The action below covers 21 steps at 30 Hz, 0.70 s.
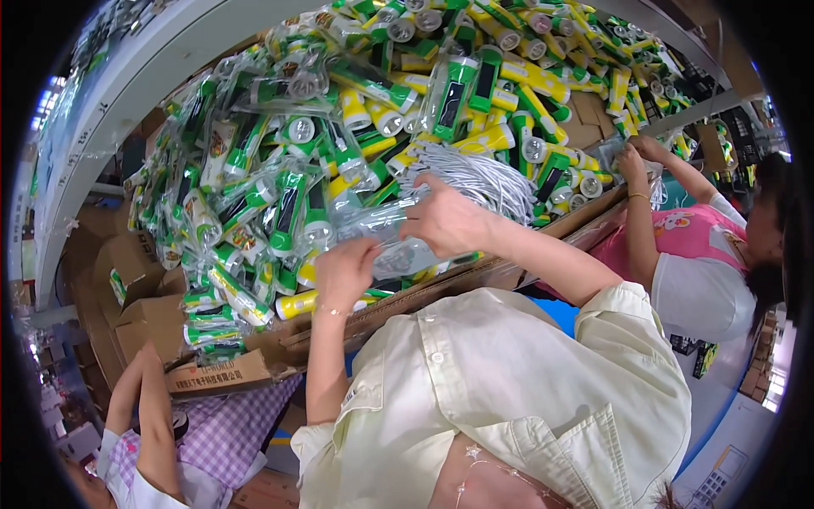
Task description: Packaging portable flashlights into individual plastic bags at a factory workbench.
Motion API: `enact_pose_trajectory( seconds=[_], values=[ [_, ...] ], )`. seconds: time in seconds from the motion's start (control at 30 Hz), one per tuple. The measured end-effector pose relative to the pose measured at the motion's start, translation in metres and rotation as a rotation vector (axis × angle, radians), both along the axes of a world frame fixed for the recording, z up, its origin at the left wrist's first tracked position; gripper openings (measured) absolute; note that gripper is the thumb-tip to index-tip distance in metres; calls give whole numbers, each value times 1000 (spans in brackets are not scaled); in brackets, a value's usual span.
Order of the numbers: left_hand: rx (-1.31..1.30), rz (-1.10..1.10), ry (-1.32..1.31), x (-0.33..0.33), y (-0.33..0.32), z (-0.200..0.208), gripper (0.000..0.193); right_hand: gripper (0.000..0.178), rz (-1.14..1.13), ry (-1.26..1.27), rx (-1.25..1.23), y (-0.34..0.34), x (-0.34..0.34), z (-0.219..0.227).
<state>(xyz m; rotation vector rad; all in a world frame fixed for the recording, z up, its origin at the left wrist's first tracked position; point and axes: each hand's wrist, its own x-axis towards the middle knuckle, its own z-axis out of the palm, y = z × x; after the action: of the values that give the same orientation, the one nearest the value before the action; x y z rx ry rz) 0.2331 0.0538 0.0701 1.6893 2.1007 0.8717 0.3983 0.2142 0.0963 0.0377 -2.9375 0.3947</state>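
Bag (pixel 373 222) over flashlights (pixel 290 212) on cardboard (pixel 587 129)

Left hand (pixel 346 270), 9 o'clock: palm side turned away, unseen. Right hand (pixel 454 219), 2 o'clock: some fingers folded out of sight. Clear plastic bag (pixel 373 222), 10 o'clock: partly covered by hands; glare leaves contents impossible to tell. White cord bundle (pixel 483 180), 1 o'clock: near edge hidden behind right hand. Flashlight pile (pixel 458 93), 12 o'clock: lower layers buried, top cut off. Pink-clad co-worker (pixel 704 280), 3 o'clock, and checked-apron co-worker (pixel 225 433), 8 o'clock: both cut off by dark rim.
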Motion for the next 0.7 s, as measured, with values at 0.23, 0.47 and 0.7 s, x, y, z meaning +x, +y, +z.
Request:
enact_pose_trajectory(
  seconds=[0.23,0.47,0.7],
  values=[
    [172,4,35,0,-4,19,17,17,47,-56,35,-2,4,10],
    [-57,239,104,-4,-6,4,14,13,3,-153,130,15,9,13],
    [-354,683,-351,-31,-18,1,18,29,-714,63,-932,175,41,-21]
  ],
)
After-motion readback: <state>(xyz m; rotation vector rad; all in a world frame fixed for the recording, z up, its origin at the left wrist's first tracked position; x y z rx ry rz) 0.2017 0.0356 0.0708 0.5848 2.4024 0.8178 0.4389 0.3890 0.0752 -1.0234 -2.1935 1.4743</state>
